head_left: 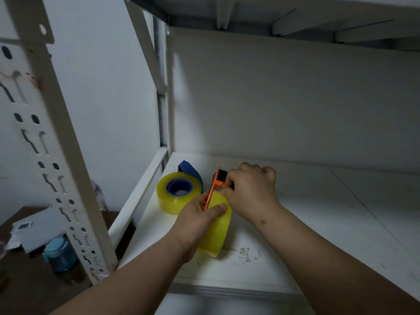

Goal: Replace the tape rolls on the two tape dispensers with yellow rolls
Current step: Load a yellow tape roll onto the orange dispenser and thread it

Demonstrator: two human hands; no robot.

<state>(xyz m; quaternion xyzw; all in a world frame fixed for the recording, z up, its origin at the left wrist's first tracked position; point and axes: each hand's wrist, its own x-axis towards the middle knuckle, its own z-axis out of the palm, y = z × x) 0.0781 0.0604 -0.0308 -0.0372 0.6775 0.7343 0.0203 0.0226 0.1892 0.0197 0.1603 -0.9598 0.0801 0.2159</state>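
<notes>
A yellow tape roll point(218, 233) stands on edge on the white shelf point(318, 223), seated in an orange tape dispenser point(214, 185). My left hand point(200, 214) grips the roll and the dispenser's orange side plate, thumb across the roll's top. My right hand point(252, 192) pinches the dispenser's black front end with curled fingers. Behind to the left lies a blue tape dispenser point(191, 172) carrying another yellow roll point(175, 196) with a blue hub, flat on the shelf.
A white slotted shelf post point(68, 178) rises at the left. Below it, on a dark surface, stand a blue-lidded jar point(60, 253) and white papers point(34, 230). The shelf's back wall is close behind, and another shelf is overhead.
</notes>
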